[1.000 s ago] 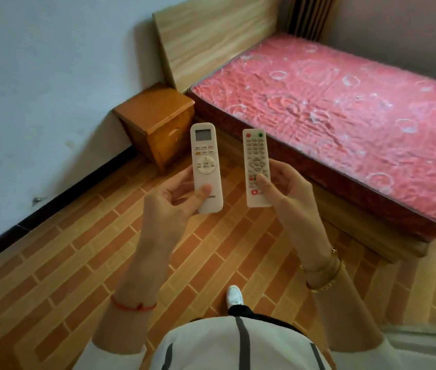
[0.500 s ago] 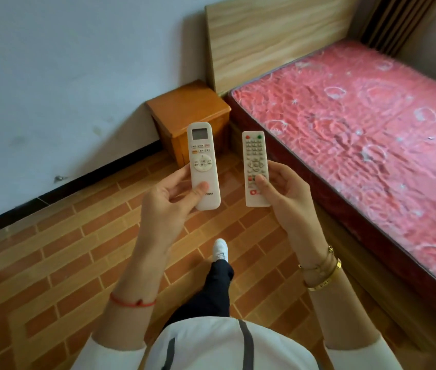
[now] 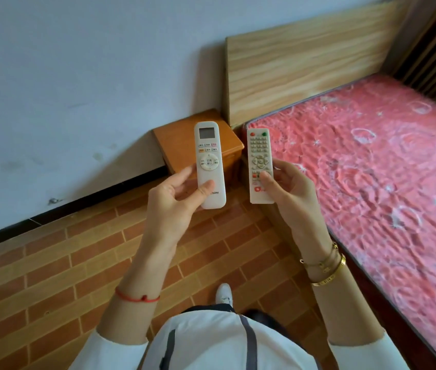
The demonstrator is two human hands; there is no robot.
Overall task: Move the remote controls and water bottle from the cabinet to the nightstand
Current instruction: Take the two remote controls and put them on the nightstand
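I see an orange wooden nightstand [image 3: 184, 134] standing on the brick-patterned floor [image 3: 59, 263], just beside the bed [image 3: 371, 161] with its red patterned mattress cover.

You have open floor [image 3: 64, 263] before the nightstand [image 3: 182, 137], which is hemmed by the wall [image 3: 78, 76] and headboard [image 3: 305, 62].

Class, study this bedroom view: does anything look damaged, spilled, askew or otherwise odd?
Nothing is spilled or broken. The only blemishes are grey smudges on the wall left of the nightstand. Both remotes are held upright.
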